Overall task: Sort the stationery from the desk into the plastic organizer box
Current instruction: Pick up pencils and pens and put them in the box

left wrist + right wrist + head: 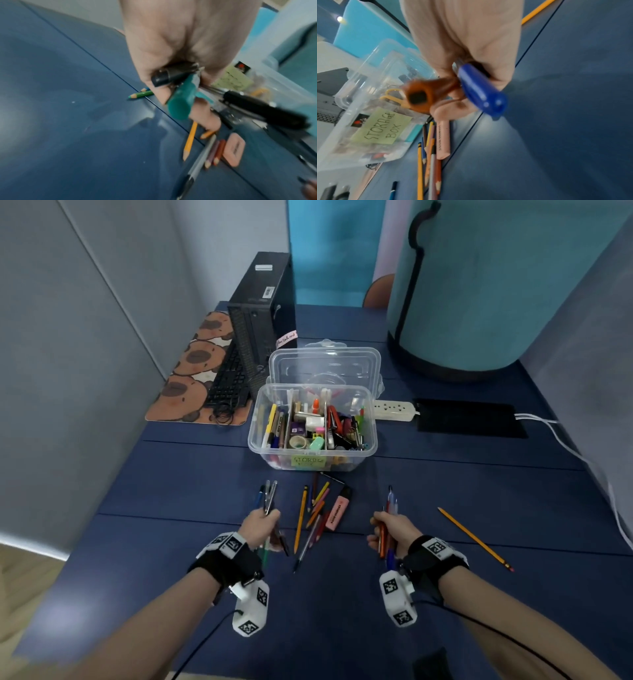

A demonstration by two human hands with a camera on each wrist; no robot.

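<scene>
A clear plastic organizer box (255,419) with a green "STORAGE BOX" label (382,128) stands open on the blue desk, its compartments full of stationery. My left hand (262,523) grips a bundle of pens (270,496); a teal pen end (180,106) and black ones show in the left wrist view. My right hand (390,529) grips another bundle of pens (390,506), with a blue pen (481,92) and an orange one (423,96) facing the right wrist camera. Between my hands lie several pencils (317,508) and a pink highlighter (337,510).
A lone yellow pencil (474,539) lies right of my right hand. Behind the box are its clear lid (323,364), a power strip (394,410) and a black pad (469,419). A black computer case (263,313), keyboard and patterned mat sit back left; a teal cylinder (479,289) back right.
</scene>
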